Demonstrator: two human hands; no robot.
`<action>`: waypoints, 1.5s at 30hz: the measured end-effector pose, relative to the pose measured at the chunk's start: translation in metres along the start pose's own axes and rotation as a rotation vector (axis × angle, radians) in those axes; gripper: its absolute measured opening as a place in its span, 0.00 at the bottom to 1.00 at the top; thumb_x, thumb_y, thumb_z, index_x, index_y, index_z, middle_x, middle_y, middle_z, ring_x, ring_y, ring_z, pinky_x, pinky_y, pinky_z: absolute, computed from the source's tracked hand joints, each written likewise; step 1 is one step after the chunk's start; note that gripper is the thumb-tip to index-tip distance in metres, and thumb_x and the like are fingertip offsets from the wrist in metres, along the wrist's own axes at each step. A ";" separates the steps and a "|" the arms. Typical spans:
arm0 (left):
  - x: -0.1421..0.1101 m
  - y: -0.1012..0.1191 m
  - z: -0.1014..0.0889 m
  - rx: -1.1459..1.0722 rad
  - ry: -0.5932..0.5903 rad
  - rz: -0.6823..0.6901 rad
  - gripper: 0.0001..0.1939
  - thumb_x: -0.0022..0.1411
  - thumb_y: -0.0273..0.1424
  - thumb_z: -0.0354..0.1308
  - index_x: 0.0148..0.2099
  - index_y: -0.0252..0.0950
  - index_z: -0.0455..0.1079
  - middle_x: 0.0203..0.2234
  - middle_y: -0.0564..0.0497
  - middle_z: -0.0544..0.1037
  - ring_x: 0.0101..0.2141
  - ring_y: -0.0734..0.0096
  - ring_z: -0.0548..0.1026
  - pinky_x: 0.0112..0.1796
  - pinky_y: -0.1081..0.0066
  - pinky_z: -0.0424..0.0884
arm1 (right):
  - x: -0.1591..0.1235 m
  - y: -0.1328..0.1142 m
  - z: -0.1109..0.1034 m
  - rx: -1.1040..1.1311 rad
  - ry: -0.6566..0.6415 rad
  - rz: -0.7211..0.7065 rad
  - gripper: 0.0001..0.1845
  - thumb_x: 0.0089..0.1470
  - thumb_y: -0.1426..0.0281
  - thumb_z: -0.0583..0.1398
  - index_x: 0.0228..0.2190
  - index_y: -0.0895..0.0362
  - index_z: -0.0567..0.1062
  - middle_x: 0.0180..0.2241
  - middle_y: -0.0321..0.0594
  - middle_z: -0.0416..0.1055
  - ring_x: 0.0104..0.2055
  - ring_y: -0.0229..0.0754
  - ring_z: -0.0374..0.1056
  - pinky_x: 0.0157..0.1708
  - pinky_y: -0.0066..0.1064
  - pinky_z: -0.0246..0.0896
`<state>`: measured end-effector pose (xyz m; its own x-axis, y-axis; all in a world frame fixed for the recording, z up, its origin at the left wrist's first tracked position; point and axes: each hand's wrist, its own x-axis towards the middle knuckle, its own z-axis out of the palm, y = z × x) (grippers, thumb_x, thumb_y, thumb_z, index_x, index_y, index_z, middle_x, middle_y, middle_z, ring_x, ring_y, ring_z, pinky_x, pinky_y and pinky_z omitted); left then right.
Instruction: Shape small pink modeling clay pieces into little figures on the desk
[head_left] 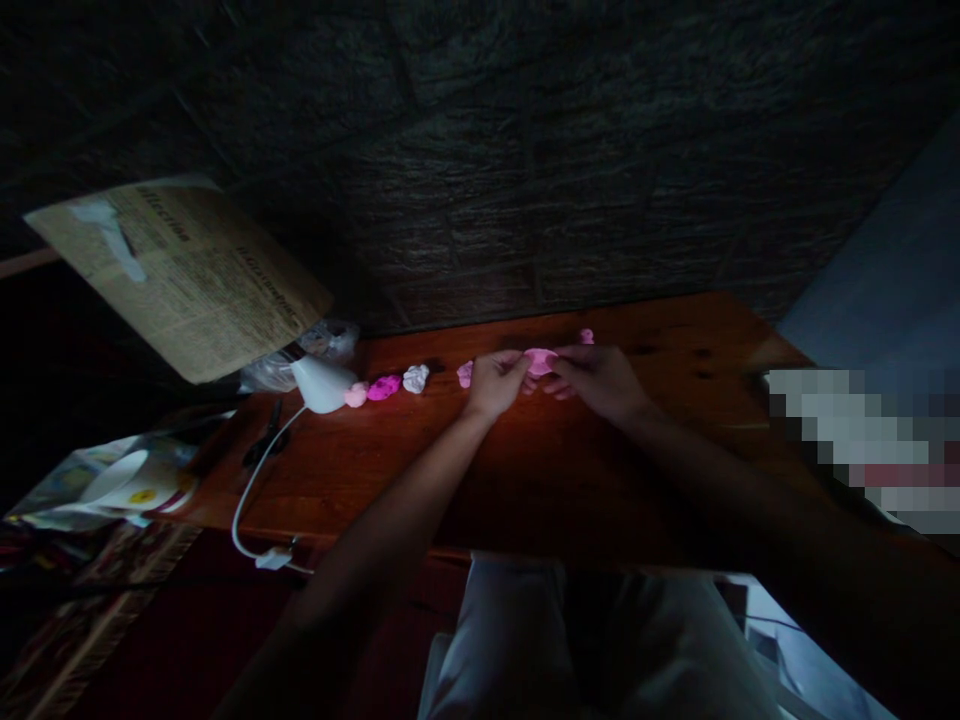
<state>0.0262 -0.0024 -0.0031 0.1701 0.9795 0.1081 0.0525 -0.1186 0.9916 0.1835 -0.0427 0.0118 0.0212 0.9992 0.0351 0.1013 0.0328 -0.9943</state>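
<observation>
Near the far edge of the reddish-brown wooden surface [510, 490], toward its middle, a flat, rounded piece of bright pink, soft-looking material [540, 361] is held up between two bare hands. The left hand [498, 382] pinches its left side with thumb and fingers; the right hand [601, 378] grasps its right side the same way, the other fingers curled beneath. The piece appears to be just above the surface.

Just left of the left hand, partly hidden by it, lies a small pink lump [465, 374]. Beyond the right hand, close to the far edge, is another small pink lump [587, 337]. Farther left along the same edge sit a crumpled whitish lump [415, 378], an oblong magenta lump [385, 388] and a pale peach-pink lump [356, 394]; the last is right beside the white cone-shaped base [324, 386] of a lamp with a printed, brown paper-like shade [191, 275]. Clear crinkled plastic [330, 343] lies behind the base.

From the base a white cable [259, 475] curves over the surface to its near edge, where a small white block [273, 559] is attached. Dark scissors [265, 445] lie toward the left end. At the left end, a white paper cup with a yellow mark [142, 484] lies tipped on its side.
</observation>
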 end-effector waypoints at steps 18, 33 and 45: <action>0.000 0.002 0.001 -0.067 -0.065 -0.034 0.07 0.60 0.33 0.65 0.32 0.34 0.75 0.19 0.55 0.76 0.19 0.80 0.71 0.23 0.78 0.67 | 0.004 0.008 -0.005 -0.057 0.039 -0.073 0.12 0.59 0.71 0.62 0.41 0.59 0.85 0.25 0.40 0.82 0.25 0.40 0.80 0.24 0.25 0.76; 0.002 0.001 -0.002 -0.029 0.043 0.050 0.06 0.50 0.30 0.70 0.30 0.32 0.79 0.23 0.52 0.81 0.20 0.78 0.74 0.23 0.77 0.71 | 0.002 0.008 -0.007 -0.269 0.037 -0.192 0.13 0.58 0.67 0.63 0.41 0.54 0.86 0.25 0.37 0.81 0.26 0.41 0.78 0.32 0.32 0.76; 0.000 0.002 -0.007 -0.160 -0.085 -0.032 0.11 0.53 0.27 0.69 0.41 0.34 0.81 0.37 0.47 0.85 0.31 0.74 0.82 0.32 0.75 0.78 | 0.008 0.014 -0.010 -0.352 0.096 -0.195 0.11 0.56 0.68 0.63 0.38 0.52 0.86 0.35 0.39 0.84 0.31 0.45 0.79 0.34 0.36 0.77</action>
<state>0.0192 -0.0017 -0.0004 0.2534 0.9643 0.0767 -0.0973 -0.0535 0.9938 0.1954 -0.0346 -0.0003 0.0594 0.9676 0.2455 0.4464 0.1942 -0.8735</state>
